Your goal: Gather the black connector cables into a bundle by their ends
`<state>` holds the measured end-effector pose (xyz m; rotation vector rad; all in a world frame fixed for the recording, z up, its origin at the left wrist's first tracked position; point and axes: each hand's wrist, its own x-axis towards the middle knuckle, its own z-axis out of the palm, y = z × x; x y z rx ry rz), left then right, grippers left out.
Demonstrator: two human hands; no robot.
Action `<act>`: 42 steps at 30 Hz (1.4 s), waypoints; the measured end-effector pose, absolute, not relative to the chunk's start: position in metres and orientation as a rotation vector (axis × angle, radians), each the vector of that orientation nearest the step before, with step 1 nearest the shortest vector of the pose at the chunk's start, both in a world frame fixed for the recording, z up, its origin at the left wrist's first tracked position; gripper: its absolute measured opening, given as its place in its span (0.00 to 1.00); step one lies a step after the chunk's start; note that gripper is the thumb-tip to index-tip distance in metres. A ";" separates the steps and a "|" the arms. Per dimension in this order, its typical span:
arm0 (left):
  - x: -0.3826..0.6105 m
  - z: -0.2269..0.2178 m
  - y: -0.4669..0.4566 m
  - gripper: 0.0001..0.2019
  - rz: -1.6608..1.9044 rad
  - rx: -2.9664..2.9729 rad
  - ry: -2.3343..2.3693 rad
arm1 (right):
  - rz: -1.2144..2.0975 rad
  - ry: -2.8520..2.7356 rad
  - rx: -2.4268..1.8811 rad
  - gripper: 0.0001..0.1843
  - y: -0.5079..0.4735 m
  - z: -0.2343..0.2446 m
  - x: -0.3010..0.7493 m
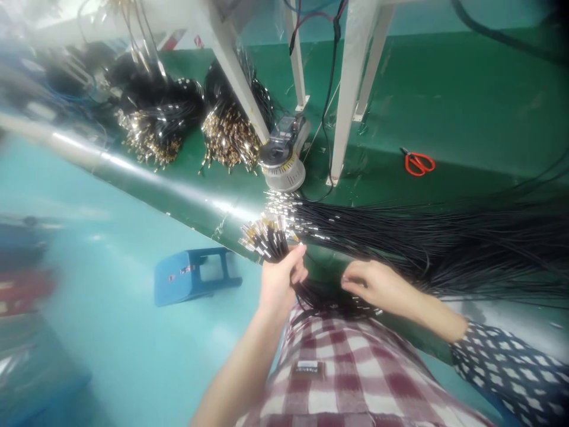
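The L hand (281, 279), low in the centre of the frame, has its grip closed around a bundle (267, 237), thin and black w/ metal tips. The tips point to the upper left, at the edge of the green bench (466, 101).

The R hand (376, 284) is just beside it on the right, fingers bent, lying on dark strands at the bench edge. Whether its grip pinches one of them, I cannot tell.

Many more cables (444, 243) lie spread on the bench from the right edge to the centre, and their tips end near the bundle. Behind these tips stands a round device (284, 160) w/ a dial, beside white frame legs (351, 89). In the upper left, heaps (229, 139) of black cable w/ gold tips lie on the bench.

Red scissors (418, 163) lie in the upper right, well apart from both hands. A blue stool (195, 276) stands on the floor (124, 332), left of the L hand. At the bottom centre there is a checked cloth (347, 367).
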<state>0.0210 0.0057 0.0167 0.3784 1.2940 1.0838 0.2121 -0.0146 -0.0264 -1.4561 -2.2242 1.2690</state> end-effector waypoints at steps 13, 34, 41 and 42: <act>0.016 0.012 0.004 0.12 1.018 0.407 1.239 | 1.875 -1.253 -1.152 0.18 0.004 -0.009 0.158; 0.008 0.005 0.002 0.11 0.984 0.206 1.210 | 1.897 -1.423 -1.148 0.16 0.010 -0.003 0.155; 0.006 0.001 0.001 0.14 0.986 0.347 1.151 | 1.542 -1.617 -1.356 0.16 -0.005 -0.016 0.158; 0.006 0.002 0.002 0.13 0.978 0.349 1.158 | 1.535 -1.617 -1.346 0.16 -0.005 -0.016 0.155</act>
